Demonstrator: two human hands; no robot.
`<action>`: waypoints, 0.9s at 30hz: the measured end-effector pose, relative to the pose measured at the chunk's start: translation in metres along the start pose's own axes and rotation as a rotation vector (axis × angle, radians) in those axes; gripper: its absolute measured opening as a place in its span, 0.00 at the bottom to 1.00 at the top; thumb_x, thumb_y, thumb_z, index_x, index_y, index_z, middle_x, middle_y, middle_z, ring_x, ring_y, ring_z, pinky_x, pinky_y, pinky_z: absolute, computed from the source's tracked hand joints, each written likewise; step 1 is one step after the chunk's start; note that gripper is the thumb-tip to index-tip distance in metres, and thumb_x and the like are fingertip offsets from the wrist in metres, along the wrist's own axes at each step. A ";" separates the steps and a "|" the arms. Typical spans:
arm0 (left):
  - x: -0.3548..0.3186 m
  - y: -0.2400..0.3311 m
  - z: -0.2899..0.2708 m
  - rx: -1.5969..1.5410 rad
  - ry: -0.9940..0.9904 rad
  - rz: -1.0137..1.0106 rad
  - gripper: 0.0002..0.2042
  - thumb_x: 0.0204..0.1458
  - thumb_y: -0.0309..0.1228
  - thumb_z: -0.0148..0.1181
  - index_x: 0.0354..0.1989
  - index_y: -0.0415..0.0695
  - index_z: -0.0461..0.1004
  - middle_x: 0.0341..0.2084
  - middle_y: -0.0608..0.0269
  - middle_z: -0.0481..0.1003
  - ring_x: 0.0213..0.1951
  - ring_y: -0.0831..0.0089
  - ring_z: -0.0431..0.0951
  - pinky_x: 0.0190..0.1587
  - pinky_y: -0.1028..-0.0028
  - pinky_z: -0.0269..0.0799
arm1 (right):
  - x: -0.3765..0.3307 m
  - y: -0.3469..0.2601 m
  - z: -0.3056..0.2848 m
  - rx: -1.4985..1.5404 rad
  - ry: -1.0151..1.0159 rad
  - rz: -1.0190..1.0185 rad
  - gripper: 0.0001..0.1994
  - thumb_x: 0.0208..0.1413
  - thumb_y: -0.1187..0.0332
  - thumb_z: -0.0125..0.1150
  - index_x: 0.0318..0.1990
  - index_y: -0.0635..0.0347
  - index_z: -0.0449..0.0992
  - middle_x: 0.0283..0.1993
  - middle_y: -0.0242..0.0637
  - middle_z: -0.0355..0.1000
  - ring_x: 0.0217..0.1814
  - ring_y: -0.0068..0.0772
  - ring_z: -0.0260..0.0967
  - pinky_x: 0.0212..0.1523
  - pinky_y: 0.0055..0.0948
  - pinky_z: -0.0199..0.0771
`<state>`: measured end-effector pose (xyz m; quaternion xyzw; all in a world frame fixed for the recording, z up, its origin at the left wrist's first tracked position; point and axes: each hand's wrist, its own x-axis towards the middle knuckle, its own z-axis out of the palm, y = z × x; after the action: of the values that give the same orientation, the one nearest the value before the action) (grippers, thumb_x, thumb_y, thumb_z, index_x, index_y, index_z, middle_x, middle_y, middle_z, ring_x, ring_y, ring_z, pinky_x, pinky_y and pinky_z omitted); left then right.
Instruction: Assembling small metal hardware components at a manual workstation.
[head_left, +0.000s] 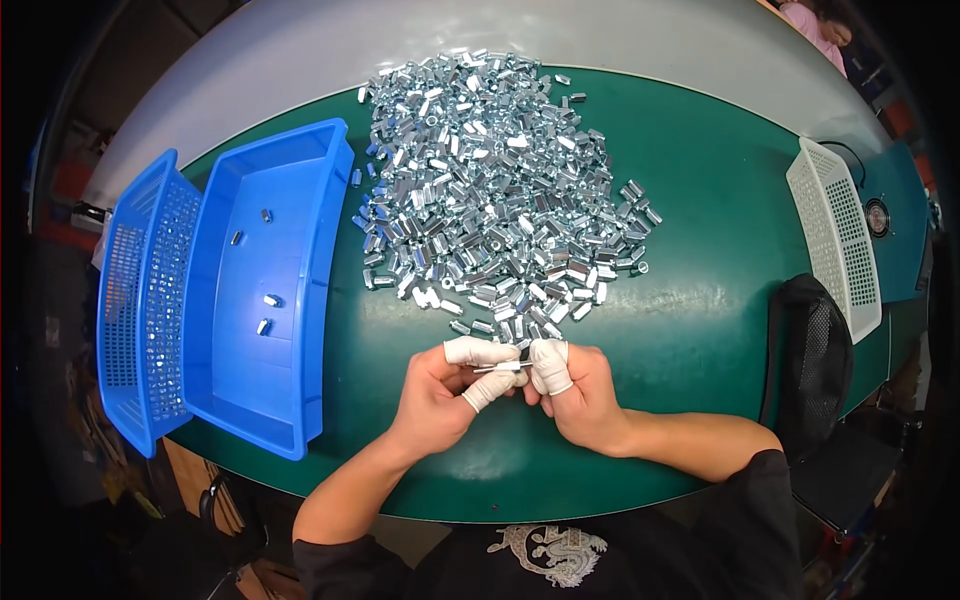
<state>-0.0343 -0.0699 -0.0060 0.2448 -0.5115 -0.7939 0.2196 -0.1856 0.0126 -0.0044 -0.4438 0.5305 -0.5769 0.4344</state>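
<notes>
Above the near part of the green table, my two hands meet in front of a large pile of silver hexagonal spacers [490, 180]. Off-white finger cots cover the thumb and forefinger of each. My left hand [432, 395] is closed, pinching a small silver hexagonal spacer [512, 366] between thumb and forefinger; a thin metallic line runs beside it. My right hand [582, 392] is closed against the right end of that piece, its fingertips pressed together. What they grip is mostly hidden; a small dark bit shows between the hands.
A blue tray [318, 300] with several spacers inside stands on the left, beside a blue perforated basket [125, 300] holding many small pieces. At the right are a white perforated basket [840, 240], a black mesh bag [812, 360] and a teal device with a round fan grille [878, 217].
</notes>
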 end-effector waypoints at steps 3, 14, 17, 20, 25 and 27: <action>0.001 0.006 0.007 0.147 0.057 0.145 0.10 0.51 0.20 0.57 0.42 0.34 0.71 0.36 0.55 0.75 0.38 0.70 0.77 0.42 0.71 0.74 | -0.001 0.002 -0.002 -0.007 0.011 -0.020 0.20 0.65 0.63 0.40 0.20 0.60 0.63 0.17 0.29 0.64 0.14 0.14 0.56 0.15 0.18 0.55; 0.000 0.010 0.001 0.482 0.034 0.118 0.10 0.57 0.30 0.52 0.31 0.35 0.74 0.23 0.63 0.75 0.23 0.81 0.72 0.25 0.81 0.67 | -0.005 0.002 0.002 -0.093 -0.017 -0.070 0.21 0.65 0.60 0.39 0.20 0.60 0.63 0.16 0.30 0.63 0.14 0.16 0.56 0.15 0.18 0.55; 0.000 0.014 0.002 0.515 0.133 0.211 0.04 0.49 0.24 0.61 0.31 0.37 0.75 0.25 0.63 0.76 0.25 0.78 0.73 0.26 0.79 0.66 | -0.003 0.002 -0.003 -0.068 -0.043 -0.001 0.21 0.65 0.59 0.39 0.22 0.60 0.64 0.16 0.29 0.63 0.14 0.16 0.56 0.15 0.18 0.55; 0.005 0.024 0.002 0.934 0.105 0.630 0.10 0.39 0.23 0.68 0.31 0.41 0.76 0.25 0.62 0.76 0.27 0.67 0.72 0.31 0.72 0.67 | -0.005 0.001 -0.004 0.021 -0.016 0.136 0.19 0.65 0.58 0.39 0.25 0.61 0.66 0.16 0.30 0.64 0.14 0.15 0.56 0.15 0.17 0.55; 0.001 0.049 -0.013 1.221 0.555 0.837 0.08 0.40 0.20 0.66 0.29 0.41 0.74 0.27 0.63 0.74 0.32 0.67 0.72 0.37 0.72 0.67 | -0.005 0.003 -0.003 0.055 -0.011 0.091 0.18 0.65 0.58 0.39 0.29 0.61 0.67 0.17 0.31 0.64 0.14 0.15 0.55 0.15 0.17 0.54; -0.001 0.057 -0.021 0.971 0.673 0.765 0.08 0.42 0.19 0.64 0.30 0.41 0.73 0.28 0.62 0.73 0.33 0.69 0.72 0.39 0.73 0.67 | -0.005 0.004 -0.005 0.056 -0.052 0.108 0.18 0.65 0.58 0.39 0.30 0.62 0.67 0.17 0.32 0.65 0.14 0.16 0.55 0.15 0.17 0.54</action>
<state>-0.0144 -0.1059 0.0393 0.3503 -0.7624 -0.2242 0.4957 -0.1891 0.0183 -0.0091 -0.4171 0.5257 -0.5558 0.4907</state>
